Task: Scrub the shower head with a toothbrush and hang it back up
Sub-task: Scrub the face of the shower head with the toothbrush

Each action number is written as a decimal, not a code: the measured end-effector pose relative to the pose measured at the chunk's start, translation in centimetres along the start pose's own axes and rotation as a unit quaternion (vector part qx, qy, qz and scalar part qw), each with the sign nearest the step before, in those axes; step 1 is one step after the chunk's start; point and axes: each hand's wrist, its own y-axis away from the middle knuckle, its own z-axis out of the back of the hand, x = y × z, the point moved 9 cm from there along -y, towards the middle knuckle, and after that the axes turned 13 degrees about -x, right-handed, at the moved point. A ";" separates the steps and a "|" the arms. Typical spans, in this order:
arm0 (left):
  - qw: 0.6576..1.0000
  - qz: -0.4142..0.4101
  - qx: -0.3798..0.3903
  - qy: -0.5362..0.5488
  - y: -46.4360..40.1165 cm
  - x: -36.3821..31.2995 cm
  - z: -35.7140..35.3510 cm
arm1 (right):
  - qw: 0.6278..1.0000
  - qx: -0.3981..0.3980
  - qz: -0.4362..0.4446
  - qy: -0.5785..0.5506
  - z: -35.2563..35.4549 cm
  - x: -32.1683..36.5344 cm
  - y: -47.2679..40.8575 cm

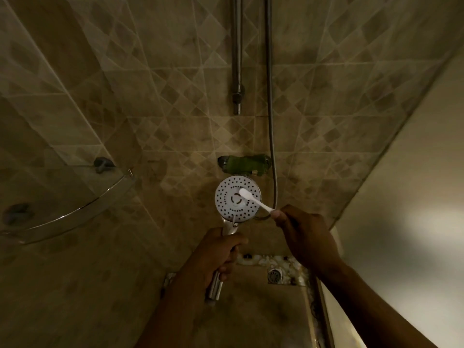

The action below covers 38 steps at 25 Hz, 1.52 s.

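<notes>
The shower head (237, 198) is held upright in the lower centre of the view, its white perforated face turned toward the camera. Its chrome handle is gripped by the left hand (218, 254), fingers curled fully around it.

The white toothbrush (253, 202) is pinched at its handle end by the right hand (305, 234), fingers closed on it. The brush head is laid against the spray face, just right of and above the centre ring.

A metal hose (270, 109) is seen running down the tiled wall (175, 109) and looping behind the shower head. A vertical rail (236, 54) is mounted left of the hose. A green item (247, 165) sits on a wall holder just above the shower head. A curved glass shelf (75, 209) is fixed at left. A floor drain (275, 275) lies below, between the 2 arms.
</notes>
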 end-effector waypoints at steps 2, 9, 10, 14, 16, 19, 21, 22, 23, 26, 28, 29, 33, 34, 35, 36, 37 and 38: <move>1.000 -0.003 -0.005 -0.010 0.0 0.0 -0.1 | 0.999 -0.027 -0.036 -0.003 0.6 -0.6 -0.5; 0.999 -0.018 -0.027 -0.033 -0.3 -0.3 -0.3 | 0.999 -0.024 -0.036 0.013 -0.2 -0.3 -0.2; 0.999 -0.022 -0.029 -0.039 -0.3 -0.3 -0.2 | 0.998 -0.031 -0.054 0.016 0.2 -0.7 -0.6; 0.996 -0.047 -0.041 -0.060 -0.4 -0.5 -0.2 | 0.998 -0.022 -0.063 0.018 0.2 -1.3 -1.1; 0.996 -0.052 -0.043 -0.058 -0.5 -0.6 -0.3 | 0.999 0.000 -0.036 0.017 -0.7 -0.8 -0.2; 0.996 -0.057 -0.043 -0.060 -0.2 -0.5 -0.5 | 0.997 -0.021 -0.077 0.010 0.2 -1.8 -0.4; 0.995 -0.058 -0.047 -0.068 -0.2 -0.3 -0.6 | 0.995 -0.032 -0.094 0.010 0.7 -2.0 -0.7; 0.995 -0.058 -0.049 -0.069 -0.2 -0.3 -0.6 | 0.996 -0.022 -0.082 0.010 0.3 -1.7 -0.6; 0.995 -0.058 -0.050 -0.069 -0.3 -0.3 -0.6 | 0.998 -0.008 -0.065 0.009 -0.3 -1.4 -0.2; 0.994 -0.059 -0.052 -0.075 -0.4 -0.3 -0.6 | 0.999 -0.006 -0.043 0.016 -0.6 -0.9 0.3; 0.994 -0.061 -0.052 -0.080 -0.2 -0.2 -0.6 | 0.996 -0.028 -0.080 0.012 0.4 -1.6 -0.4; 0.994 -0.062 -0.050 -0.078 0.0 -0.1 -0.8 | 0.995 -0.036 -0.092 0.010 0.9 -1.8 -0.7; 0.996 -0.060 -0.043 -0.057 0.2 -0.1 -1.6 | 1.000 -0.007 -0.018 0.013 -0.2 -0.2 0.8; 0.996 -0.062 -0.041 -0.055 0.1 0.0 -1.7 | 1.000 0.003 -0.001 0.017 -0.7 0.0 1.5; 0.995 -0.063 -0.040 -0.058 0.1 0.0 -1.9 | 1.000 0.007 0.007 0.020 -0.9 0.0 1.8; 0.995 -0.063 -0.041 -0.064 0.1 0.1 -1.9 | 1.000 0.003 0.002 0.022 -0.7 -0.2 1.8; 0.995 -0.063 -0.043 -0.070 0.0 0.2 -1.9 | 1.000 -0.004 -0.013 0.022 -0.3 -0.5 1.3; 0.994 -0.063 -0.047 -0.077 0.0 0.3 -1.9 | 0.999 -0.016 -0.033 0.020 0.4 -0.7 0.7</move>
